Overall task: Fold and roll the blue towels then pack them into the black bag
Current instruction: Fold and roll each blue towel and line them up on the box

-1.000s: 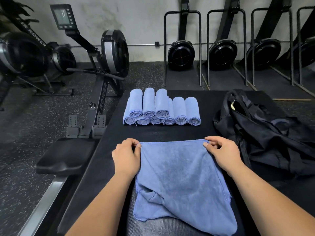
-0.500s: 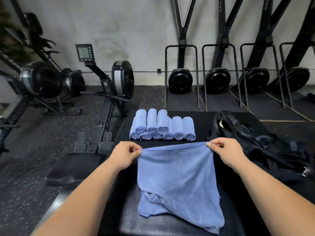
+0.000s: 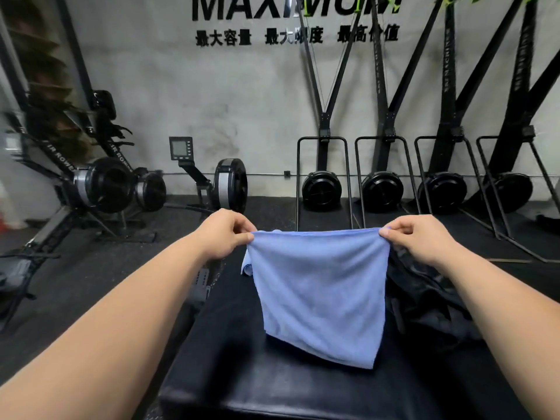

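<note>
left hand [image 3: 225, 234] pinches the upper left corner of a soft blue cloth towel [image 3: 321, 298] between thumb and curled fingers, and right hand [image 3: 421, 237] pinches the upper right corner the same way. both hands are raised out in front at about the same height, well apart, so the top hem runs taut and nearly level between them. the towel hangs from that hem as one flat sheet facing the camera, narrowing a little toward the bottom, its lower edge slanting down to the right. it hangs over the black padded desk [image 3: 230, 344]; whether its lowest corner touches the surface cannot be told.

just past the towel's left edge, below the left hand, a sliver of paler blue cloth [image 3: 247, 266] peeps out; too little shows to tell its shape. right of the towel and partly behind it, a crumpled black fabric bag [image 3: 424, 301] lies on the desk.

beyond the desk is dark speckled rubber floor [image 3: 91, 268]. on the left stand black air rowing machines [image 3: 103, 189] with round flywheel housings, and one of them has a small grey monitor [image 3: 181, 147] on an arm. along the grey concrete wall [image 3: 242, 101] on the right stands a row of black upright ski machines [image 3: 321, 189], each with a round drum at the base inside a tube frame. large dark lettering [image 3: 224, 9] runs across the top of the wall, partly blurred.
</note>
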Action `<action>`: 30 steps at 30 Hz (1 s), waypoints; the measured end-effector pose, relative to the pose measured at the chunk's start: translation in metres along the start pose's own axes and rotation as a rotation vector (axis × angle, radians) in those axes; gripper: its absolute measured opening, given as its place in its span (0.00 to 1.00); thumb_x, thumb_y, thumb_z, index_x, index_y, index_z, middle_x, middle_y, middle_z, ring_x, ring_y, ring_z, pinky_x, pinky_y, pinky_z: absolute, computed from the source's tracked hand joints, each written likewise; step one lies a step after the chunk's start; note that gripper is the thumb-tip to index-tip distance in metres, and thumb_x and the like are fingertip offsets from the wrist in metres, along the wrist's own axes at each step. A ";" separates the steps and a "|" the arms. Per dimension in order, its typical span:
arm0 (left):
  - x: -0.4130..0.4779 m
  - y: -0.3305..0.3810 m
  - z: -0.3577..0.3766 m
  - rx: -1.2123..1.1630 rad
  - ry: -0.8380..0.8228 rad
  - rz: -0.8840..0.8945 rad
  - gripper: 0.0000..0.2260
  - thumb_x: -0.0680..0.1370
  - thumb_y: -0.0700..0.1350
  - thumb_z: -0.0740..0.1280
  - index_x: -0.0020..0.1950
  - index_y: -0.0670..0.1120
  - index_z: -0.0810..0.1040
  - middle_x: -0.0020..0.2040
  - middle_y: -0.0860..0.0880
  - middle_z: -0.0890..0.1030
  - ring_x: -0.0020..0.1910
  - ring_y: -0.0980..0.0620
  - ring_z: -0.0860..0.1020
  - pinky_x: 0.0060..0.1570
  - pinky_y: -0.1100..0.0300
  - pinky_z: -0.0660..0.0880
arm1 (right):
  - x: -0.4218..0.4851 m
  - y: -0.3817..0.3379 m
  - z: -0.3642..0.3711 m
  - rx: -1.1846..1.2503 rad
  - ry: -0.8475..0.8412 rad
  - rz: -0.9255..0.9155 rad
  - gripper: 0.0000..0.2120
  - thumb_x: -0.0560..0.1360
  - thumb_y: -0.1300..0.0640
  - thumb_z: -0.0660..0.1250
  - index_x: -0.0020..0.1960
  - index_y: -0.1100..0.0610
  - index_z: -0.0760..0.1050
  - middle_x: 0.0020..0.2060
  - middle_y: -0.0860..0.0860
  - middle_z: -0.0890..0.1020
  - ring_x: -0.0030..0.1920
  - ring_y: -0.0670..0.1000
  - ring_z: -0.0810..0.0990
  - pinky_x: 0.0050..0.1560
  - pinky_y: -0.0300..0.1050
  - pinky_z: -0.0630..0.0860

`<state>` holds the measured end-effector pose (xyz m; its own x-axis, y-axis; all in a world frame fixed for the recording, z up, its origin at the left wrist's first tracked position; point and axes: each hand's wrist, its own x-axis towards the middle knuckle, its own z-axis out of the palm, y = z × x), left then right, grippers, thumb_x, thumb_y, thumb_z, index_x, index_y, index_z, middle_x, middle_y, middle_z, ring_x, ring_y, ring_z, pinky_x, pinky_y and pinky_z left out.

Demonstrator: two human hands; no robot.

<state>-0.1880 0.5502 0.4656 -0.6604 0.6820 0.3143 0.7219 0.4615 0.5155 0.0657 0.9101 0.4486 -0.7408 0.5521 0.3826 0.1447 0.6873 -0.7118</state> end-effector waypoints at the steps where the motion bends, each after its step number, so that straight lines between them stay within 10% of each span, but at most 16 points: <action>1: 0.000 0.008 -0.008 -0.005 0.084 0.008 0.04 0.80 0.45 0.74 0.48 0.55 0.87 0.43 0.59 0.86 0.45 0.59 0.83 0.47 0.60 0.76 | 0.001 -0.006 -0.004 -0.018 0.034 -0.017 0.05 0.76 0.50 0.78 0.44 0.49 0.86 0.36 0.47 0.87 0.38 0.51 0.83 0.46 0.48 0.78; 30: -0.031 0.031 -0.041 0.169 0.304 0.018 0.03 0.79 0.47 0.75 0.47 0.55 0.85 0.40 0.59 0.83 0.45 0.53 0.82 0.49 0.56 0.77 | -0.024 -0.067 -0.025 0.021 0.108 -0.063 0.07 0.72 0.48 0.81 0.41 0.50 0.86 0.33 0.47 0.85 0.34 0.46 0.79 0.40 0.41 0.73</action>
<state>-0.1542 0.5204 0.5043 -0.6601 0.5025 0.5584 0.7414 0.5554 0.3767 0.0901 0.8620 0.5018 -0.6728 0.5568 0.4872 0.0854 0.7126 -0.6964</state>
